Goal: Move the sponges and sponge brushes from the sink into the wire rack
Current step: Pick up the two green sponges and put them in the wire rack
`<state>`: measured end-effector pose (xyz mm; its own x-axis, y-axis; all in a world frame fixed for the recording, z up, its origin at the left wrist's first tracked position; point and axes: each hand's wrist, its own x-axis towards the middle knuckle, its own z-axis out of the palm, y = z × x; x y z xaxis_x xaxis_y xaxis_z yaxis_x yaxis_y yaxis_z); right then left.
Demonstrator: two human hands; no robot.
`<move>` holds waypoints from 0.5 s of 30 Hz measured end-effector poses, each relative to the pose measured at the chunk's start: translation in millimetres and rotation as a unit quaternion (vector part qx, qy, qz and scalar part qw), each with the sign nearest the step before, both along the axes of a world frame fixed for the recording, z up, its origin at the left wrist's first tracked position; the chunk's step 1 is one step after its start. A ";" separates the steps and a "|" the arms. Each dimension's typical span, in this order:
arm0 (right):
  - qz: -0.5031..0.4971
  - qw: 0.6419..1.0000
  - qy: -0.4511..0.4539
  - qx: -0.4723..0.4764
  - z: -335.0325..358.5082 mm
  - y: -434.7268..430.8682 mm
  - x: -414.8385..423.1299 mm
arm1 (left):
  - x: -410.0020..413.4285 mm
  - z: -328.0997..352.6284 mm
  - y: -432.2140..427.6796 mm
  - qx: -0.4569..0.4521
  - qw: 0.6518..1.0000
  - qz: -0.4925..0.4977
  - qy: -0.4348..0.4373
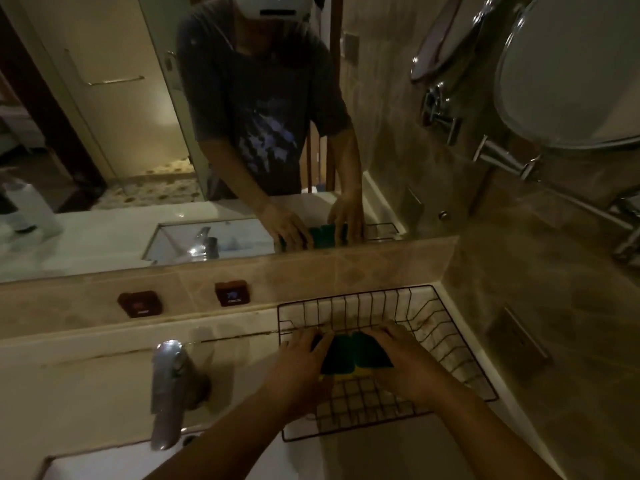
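1. Nearest, at the table's front left corner: sink (pixel 104 459), only its near rim in view, basin contents out of sight; cannot tell whether sponges or sponge brushes remain there.
2. Just behind, chrome faucet (pixel 169 386) standing upright on the table, apart from both arms.
3. Toward the table's right edge: wire rack (pixel 450 348), set in the back right corner against the wall.
4. Inside the rack, left hand (pixel 298 365) and right hand (pixel 412 365), one on each side of two green-topped sponges (pixel 353 355) with yellow undersides, placed side by side.
5. Grip: both hands pressed on the sponges, fingers curled over the outer edges; grasping, not released.
6. Step in hand, as judged: setting the pair down on the rack floor.
7. Next move calls for opening both hands, lifting clear of the wires, then reaching back left to the sink.
8. Farthest: two small dark red boxes (pixel 232 293) on the back ledge, mirror (pixel 104 133) above.
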<state>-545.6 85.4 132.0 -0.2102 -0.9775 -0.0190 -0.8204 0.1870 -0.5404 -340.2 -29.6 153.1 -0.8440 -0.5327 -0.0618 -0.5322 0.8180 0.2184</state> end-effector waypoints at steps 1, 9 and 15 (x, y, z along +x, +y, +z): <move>0.007 1.000 0.010 0.013 -9.2 -6.8 -9.0 | -9.0 -9.9 -8.6 0.002 1.000 -0.001 -0.003; 0.053 0.995 0.078 -0.036 -53.4 -55.9 -54.3 | -47.4 -52.8 -48.0 -0.040 0.999 0.017 -0.011; 0.048 0.985 0.141 -0.081 -67.2 -65.6 -76.1 | -63.6 -73.0 -62.3 -0.054 0.998 0.022 0.003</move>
<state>-621.7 19.8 64.8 -0.0905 -0.9785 0.1856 -0.9521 0.0303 -0.3042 -403.9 -91.9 80.0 -0.8201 -0.5722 0.0035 -0.5667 0.8130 0.1341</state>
